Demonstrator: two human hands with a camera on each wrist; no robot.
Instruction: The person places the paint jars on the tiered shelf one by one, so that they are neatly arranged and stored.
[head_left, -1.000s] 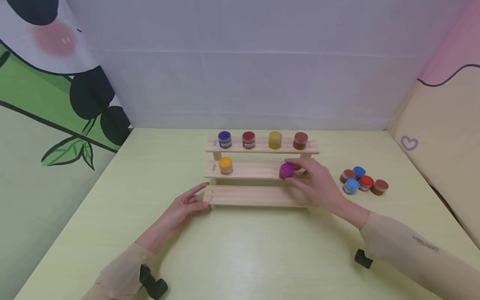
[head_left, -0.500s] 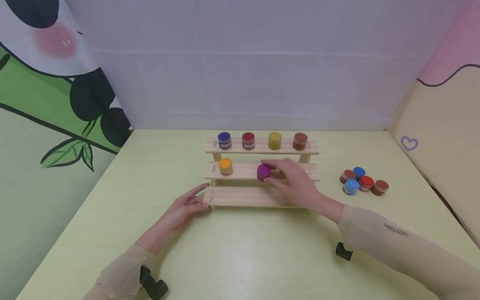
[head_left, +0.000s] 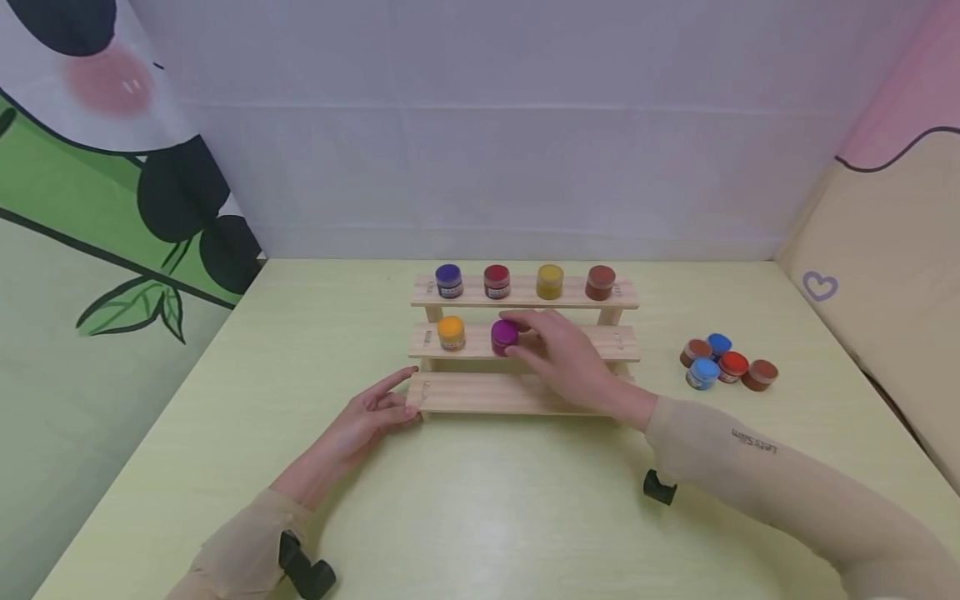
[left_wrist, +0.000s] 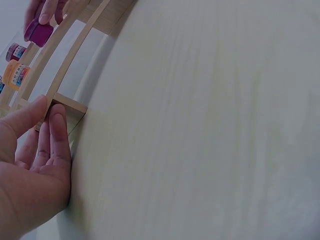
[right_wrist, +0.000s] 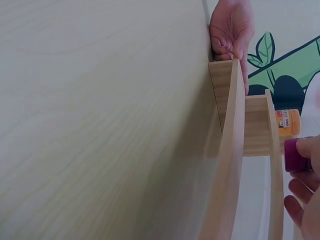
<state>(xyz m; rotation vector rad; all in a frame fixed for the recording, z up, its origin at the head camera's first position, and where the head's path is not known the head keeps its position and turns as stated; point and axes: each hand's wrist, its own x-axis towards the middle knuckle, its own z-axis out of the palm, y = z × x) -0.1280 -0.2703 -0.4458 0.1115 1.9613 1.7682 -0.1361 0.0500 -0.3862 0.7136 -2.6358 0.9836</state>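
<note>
A three-tier wooden display rack (head_left: 498,393) stands on the table. My right hand (head_left: 572,357) pinches a small purple paint jar (head_left: 503,336) between thumb and fingers at the middle tier, to the right of an orange paint jar (head_left: 451,332). In the right wrist view the purple jar (right_wrist: 297,155) is upright beside the middle tier's board. My left hand (head_left: 358,423) holds the left end of the lowest tier; the left wrist view shows the thumb (left_wrist: 31,114) on top of the board and fingers below it.
Along the top tier stand a dark blue jar (head_left: 449,282), a dark red jar (head_left: 497,282), a yellow jar (head_left: 550,282) and a brown jar (head_left: 600,283). Several more jars, among them a light blue jar (head_left: 702,373), cluster on the table right of the rack.
My right hand has moved left along the middle tier with the purple paint jar, closer to the orange one. The left hand has stayed at the rack's end.
</note>
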